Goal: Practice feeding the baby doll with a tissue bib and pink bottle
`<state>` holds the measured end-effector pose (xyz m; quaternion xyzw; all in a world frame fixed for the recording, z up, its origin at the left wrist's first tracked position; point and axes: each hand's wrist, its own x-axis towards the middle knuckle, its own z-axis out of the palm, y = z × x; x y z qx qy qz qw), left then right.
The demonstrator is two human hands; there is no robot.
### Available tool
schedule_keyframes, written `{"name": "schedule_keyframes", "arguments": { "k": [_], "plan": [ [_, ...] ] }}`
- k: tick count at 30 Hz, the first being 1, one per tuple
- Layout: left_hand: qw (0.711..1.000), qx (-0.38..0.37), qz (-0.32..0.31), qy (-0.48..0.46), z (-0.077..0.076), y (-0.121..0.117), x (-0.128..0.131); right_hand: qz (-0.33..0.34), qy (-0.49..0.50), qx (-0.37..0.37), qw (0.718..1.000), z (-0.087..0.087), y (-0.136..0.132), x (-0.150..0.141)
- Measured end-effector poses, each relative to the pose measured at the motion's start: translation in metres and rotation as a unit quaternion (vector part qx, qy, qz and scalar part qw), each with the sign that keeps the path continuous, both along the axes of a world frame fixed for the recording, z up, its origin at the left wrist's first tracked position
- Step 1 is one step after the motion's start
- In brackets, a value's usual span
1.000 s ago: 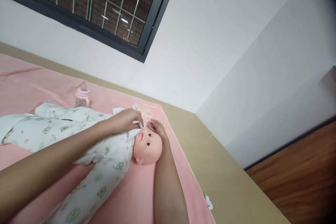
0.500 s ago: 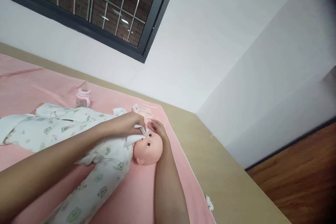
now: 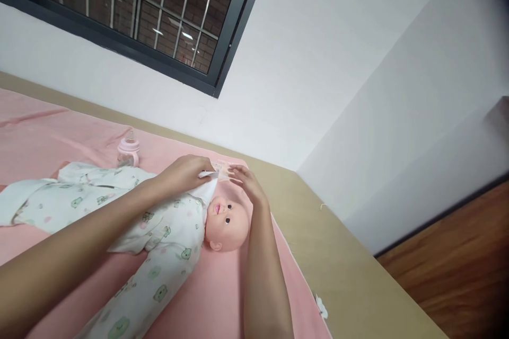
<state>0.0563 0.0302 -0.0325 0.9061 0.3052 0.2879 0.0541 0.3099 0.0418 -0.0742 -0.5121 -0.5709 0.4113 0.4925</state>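
Fingers point(image 3: 205, 166) of the left hand point(image 3: 186, 172) pinch a white cloth point(image 3: 207, 189), forearm point(image 3: 79, 251) slanting across the doll point(image 3: 170, 233) — the right hand point(image 3: 251, 184) arches beyond its head point(image 3: 234, 230), half-curled, its hold unclear.

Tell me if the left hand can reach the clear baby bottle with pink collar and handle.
Probably yes: nothing visible blocks the left hand from the bottle, beyond the bald doll in white printed clothing, but that hand may need to release the thin white cloth first.
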Motion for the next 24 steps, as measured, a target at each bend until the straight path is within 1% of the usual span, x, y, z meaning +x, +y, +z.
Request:
{"name": "schedule_keyframes", "arguments": {
  "k": [2,4,5,7,9,12,15,19,22,24],
  "plan": [
    [0.999,0.022,0.032,0.018,0.002,0.002,-0.006,0.049,-0.034,0.057,0.997,0.030,-0.014,-0.019],
    [0.997,0.039,0.055,0.030,0.003,0.002,-0.010,0.091,-0.073,0.097,0.988,0.052,-0.029,-0.040],
    [0.996,0.049,0.064,0.034,0.004,0.002,-0.012,0.100,-0.095,0.116,0.984,0.059,-0.036,-0.050],
    [0.993,0.071,0.080,0.042,0.006,0.000,-0.014,0.101,-0.143,0.140,0.975,0.068,-0.046,-0.069],
    [0.990,0.086,0.096,0.055,0.007,-0.003,-0.015,0.086,-0.186,0.150,0.967,0.071,-0.052,-0.083],
    [0.988,0.089,0.106,0.071,0.010,-0.006,-0.016,0.044,-0.225,0.145,0.962,0.070,-0.055,-0.096],
    [0.990,0.075,0.091,0.073,0.010,-0.004,-0.017,-0.011,-0.260,0.138,0.956,0.069,-0.056,-0.100],
    [0.992,0.066,0.065,0.087,0.010,-0.001,-0.020,-0.034,-0.321,0.145,0.935,0.069,-0.056,-0.099],
    [0.987,0.079,0.068,0.124,0.020,-0.012,-0.027,-0.081,-0.363,0.142,0.917,0.068,-0.051,-0.094],
    [0.984,0.100,0.040,0.142,0.033,-0.031,-0.035,-0.117,-0.379,0.131,0.908,0.065,-0.045,-0.087]
  ]
}}
